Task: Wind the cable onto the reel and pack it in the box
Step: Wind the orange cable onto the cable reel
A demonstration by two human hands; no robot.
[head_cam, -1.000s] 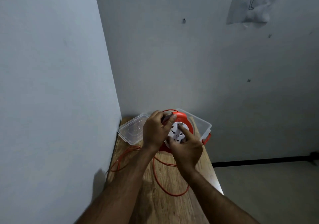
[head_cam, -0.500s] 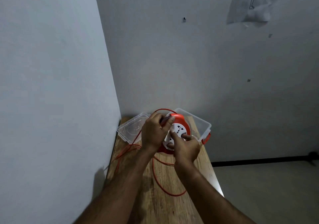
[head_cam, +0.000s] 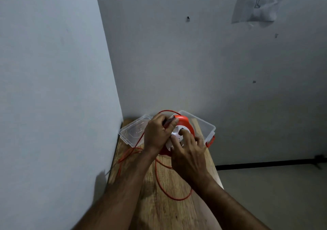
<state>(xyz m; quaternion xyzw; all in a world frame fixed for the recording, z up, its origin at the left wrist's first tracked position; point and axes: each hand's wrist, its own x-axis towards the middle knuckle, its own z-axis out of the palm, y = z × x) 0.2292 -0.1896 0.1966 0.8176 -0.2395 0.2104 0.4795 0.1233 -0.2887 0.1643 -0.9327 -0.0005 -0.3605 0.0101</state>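
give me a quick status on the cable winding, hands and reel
Left hand grips reel at its top. Right hand fingers on white face. Loose cable on table, not wound. Box open behind; nothing in the way.

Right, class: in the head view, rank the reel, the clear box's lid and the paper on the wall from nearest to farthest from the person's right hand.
1. reel: under the right hand, fingers on its white face.
2. lid: on the table's far left, beyond the left hand.
3. paper: high on the back wall, upper right.
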